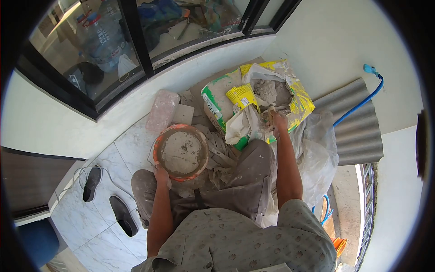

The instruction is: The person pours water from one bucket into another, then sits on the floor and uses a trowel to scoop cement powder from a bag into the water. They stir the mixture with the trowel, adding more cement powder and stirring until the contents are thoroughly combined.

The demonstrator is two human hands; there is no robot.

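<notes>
My left hand (162,176) is closed on the near rim of an orange bucket (205,156), which holds grey powder or mix (181,152). My right hand (278,122) is closed round a handle-like tool (272,110) at the torn opening of a yellow, white and green bag (301,102). Grey powder (267,90) shows inside the bag. The tool's far end is hard to make out. A folded yellow flap (242,96) lies on the bag, left of the opening.
A pinkish block (162,110) and a grey tile piece (183,114) lie behind the bucket. Two dark shoes (122,215) rest on the marble floor at left. Clear plastic sheeting (319,154), a corrugated sheet (353,122) and a blue hose (362,103) are at right. Windows stand behind.
</notes>
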